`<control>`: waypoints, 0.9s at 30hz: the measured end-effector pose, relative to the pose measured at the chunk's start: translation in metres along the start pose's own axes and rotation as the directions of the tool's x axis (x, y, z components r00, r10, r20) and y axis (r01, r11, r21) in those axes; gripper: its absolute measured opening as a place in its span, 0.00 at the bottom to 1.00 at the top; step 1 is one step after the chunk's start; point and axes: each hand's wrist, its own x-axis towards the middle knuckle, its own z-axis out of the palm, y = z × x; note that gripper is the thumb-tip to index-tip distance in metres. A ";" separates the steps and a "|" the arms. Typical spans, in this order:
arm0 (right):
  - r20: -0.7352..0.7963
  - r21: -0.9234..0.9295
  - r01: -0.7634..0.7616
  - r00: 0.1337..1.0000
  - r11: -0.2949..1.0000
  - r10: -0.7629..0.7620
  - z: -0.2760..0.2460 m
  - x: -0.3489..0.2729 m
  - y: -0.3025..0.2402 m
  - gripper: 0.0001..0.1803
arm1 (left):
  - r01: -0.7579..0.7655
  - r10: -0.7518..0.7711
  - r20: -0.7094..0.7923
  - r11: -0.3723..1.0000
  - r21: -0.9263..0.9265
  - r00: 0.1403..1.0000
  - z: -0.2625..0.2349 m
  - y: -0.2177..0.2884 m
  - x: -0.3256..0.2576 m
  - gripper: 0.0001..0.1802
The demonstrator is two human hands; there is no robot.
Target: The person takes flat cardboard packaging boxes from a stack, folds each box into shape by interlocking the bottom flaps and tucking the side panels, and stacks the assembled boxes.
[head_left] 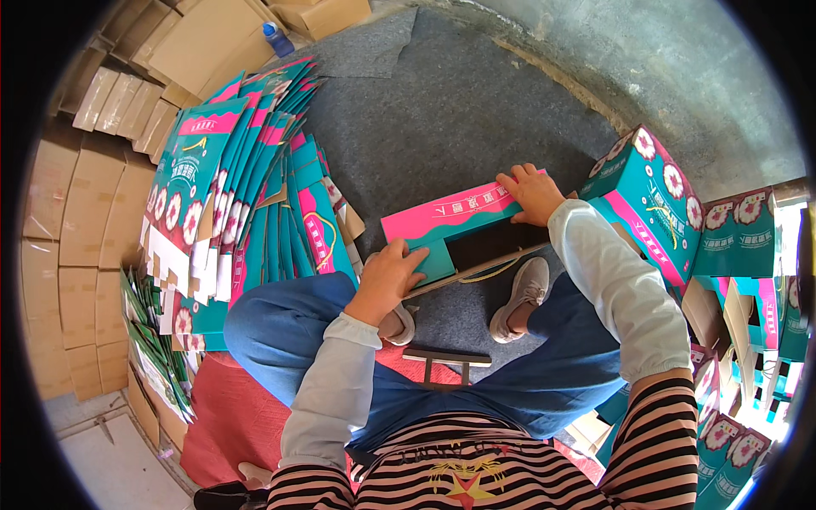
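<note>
"one wide grey floor (476,110) takes up the middle; what stands around it?"

"a pale concrete wall (671,76) at the upper right, and many brown cartons (64,204) stacked along the left edge"

"and next in size?"

"the pile of flat teal and pink boxes (183,161), leaning on one another in front of those cartons. across from it, at the right, folded boxes (650,200) of the same colours stand by the wall"

"where is the one being handled?"

"the open box (467,204) is ahead of the person (527,450), just beyond the knees (285,319), its pink and teal side facing up and its dark hollow showing on the near side; two pale shoes (531,293) show below it, the left one partly hidden"

"and how is it held?"

"the right hand (535,197) is hooked over the right end, fingers on the pink panel and thumb by the opening, gripping the edge. the left hand (384,280) is bent at the left end, its fingertips touching a teal flap (435,262); whether it pinches that flap or only presses on it, i cannot tell"

"anything smaller?"

"a blue-capped bottle (278,41) near the top, beside a brown carton (319,17), and, smallest of all, a thin yellow cord (493,270) along the near edge of the open box"
</note>
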 end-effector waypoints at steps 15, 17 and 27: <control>-0.053 -0.057 0.006 0.999 0.998 -0.009 -0.006 -0.007 0.004 0.40 | -0.010 0.012 -0.049 0.999 0.036 0.999 0.019 -0.008 0.000 0.23; -0.039 -0.070 -0.137 0.990 0.988 0.135 -0.038 -0.015 0.011 0.31 | 0.003 -0.002 -0.050 1.000 0.027 0.999 0.015 -0.008 -0.003 0.24; 0.363 0.626 -0.306 0.928 0.717 0.080 0.005 -0.052 0.052 0.23 | -0.023 0.025 -0.059 0.999 0.022 0.998 0.019 -0.012 -0.002 0.23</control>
